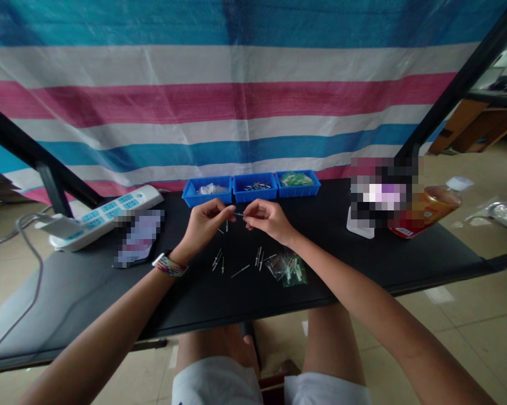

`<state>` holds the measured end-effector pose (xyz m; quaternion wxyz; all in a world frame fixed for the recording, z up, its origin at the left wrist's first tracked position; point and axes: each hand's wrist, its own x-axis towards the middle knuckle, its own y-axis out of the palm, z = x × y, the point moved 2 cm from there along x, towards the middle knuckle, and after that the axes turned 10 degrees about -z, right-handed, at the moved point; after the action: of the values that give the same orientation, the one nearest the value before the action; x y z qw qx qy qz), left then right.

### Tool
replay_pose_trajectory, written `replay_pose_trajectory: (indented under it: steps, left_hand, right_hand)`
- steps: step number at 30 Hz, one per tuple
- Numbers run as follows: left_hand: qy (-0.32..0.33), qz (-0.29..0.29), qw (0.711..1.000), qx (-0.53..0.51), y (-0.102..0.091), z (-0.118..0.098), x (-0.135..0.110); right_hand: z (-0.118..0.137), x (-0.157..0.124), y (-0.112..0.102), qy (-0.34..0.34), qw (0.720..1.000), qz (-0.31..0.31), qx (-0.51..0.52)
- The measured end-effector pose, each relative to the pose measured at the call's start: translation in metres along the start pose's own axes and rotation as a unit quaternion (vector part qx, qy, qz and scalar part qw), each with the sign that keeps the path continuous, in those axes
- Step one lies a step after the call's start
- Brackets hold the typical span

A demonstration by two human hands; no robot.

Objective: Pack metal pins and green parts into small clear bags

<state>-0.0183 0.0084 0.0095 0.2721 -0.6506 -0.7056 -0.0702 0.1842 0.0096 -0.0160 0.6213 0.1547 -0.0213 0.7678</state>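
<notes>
Over the black table, my left hand (205, 224) and my right hand (272, 220) meet, fingertips closed on opposite ends of one thin metal blind rivet (239, 214). Several loose rivets (223, 264) lie on the tabletop below and nearer to me. Right of them rests a clear plastic bag (294, 272) with small pale and green pieces in it. Just beyond my hands stand three blue bins: the left bin (191, 201) has whitish items, the middle bin (256, 196) has metal rivets, and the right bin (300, 192) has green bagged items.
On the left lie a white power strip (110, 216) with a cable and a phone (139, 239). At the right are a bottle (437, 205) and a partly blurred white object (360, 225). A striped sheet (236, 101) hangs behind the black table (186, 306).
</notes>
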Motion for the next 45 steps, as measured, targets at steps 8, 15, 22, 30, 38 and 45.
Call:
replay_pose_trajectory:
  steps: [8, 15, 22, 30, 38, 45]
  left_hand:
    - [0.005, 0.06, 0.998, 0.01, 0.002, -0.001, -0.003]
    - [0.023, 0.059, 0.998, -0.006, 0.0, -0.002, -0.003]
    - [0.051, 0.071, 0.995, 0.053, -0.003, 0.0, -0.002]
    - [0.049, 0.091, 0.994, 0.042, -0.001, -0.005, -0.004]
    - [0.044, 0.126, 0.991, 0.03, 0.001, -0.004, -0.003]
    - [0.036, 0.106, 0.993, 0.031, -0.002, 0.003, -0.003]
  right_hand:
    - [0.0, 0.002, -0.001, -0.014, 0.999, -0.039, -0.011]
    - [-0.006, 0.004, -0.005, -0.008, 0.999, -0.036, -0.03]
    - [-0.003, 0.002, -0.004, -0.007, 0.999, -0.04, -0.014]
    - [0.004, 0.0, -0.003, -0.003, 0.999, -0.045, 0.01]
    - [-0.001, 0.0, -0.005, 0.005, 0.999, -0.048, 0.002]
    - [-0.004, 0.001, -0.004, 0.005, 0.999, -0.039, -0.005]
